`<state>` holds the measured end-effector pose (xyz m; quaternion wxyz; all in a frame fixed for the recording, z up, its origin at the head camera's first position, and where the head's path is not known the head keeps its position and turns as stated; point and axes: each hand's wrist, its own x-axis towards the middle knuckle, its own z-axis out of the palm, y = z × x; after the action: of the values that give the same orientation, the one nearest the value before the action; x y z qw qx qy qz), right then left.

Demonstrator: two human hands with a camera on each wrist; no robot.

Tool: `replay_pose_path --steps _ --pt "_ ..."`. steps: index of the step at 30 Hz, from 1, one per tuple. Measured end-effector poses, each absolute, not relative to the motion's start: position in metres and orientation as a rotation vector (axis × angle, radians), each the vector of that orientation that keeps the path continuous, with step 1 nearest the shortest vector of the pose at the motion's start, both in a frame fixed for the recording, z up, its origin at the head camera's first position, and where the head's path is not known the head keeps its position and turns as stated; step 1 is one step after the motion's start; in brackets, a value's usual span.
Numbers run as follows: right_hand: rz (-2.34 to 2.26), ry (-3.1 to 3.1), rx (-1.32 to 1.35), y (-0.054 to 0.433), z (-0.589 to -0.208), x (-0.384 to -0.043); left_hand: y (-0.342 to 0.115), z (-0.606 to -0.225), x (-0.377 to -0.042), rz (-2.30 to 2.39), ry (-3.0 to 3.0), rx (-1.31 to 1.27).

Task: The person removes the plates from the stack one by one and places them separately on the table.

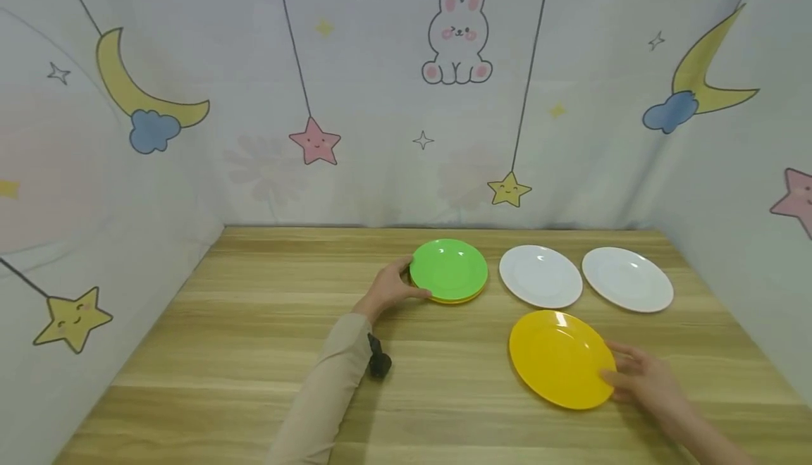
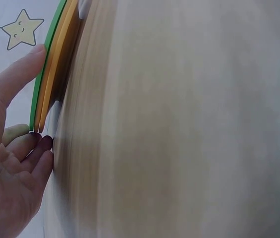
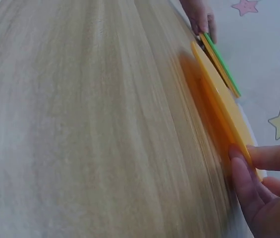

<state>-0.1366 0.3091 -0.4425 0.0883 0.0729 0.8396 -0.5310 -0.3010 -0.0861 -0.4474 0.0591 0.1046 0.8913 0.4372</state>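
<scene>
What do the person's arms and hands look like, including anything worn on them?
The left hand and right hand wear no gloves. A plain, light beige long sleeve covers the left arm to the wrist, with a small black object beside the cuff. No sleeve shows on the visible part of the right forearm.

The green plate, the yellow plate and two white plates look like smooth, glossy plastic, each catching bright highlights. The desk has a smooth wood-grain surface with a soft sheen. The printed backdrop looks like matt, lightly creased cloth. The sleeve is matt fabric.
</scene>
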Motion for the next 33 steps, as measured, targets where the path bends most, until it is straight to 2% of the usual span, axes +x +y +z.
replay_pose_path --steps 33 --pt "-1.244 2.832 0.100 0.3080 -0.4370 -0.1427 -0.0861 -0.4448 -0.2984 1.328 2.683 0.309"
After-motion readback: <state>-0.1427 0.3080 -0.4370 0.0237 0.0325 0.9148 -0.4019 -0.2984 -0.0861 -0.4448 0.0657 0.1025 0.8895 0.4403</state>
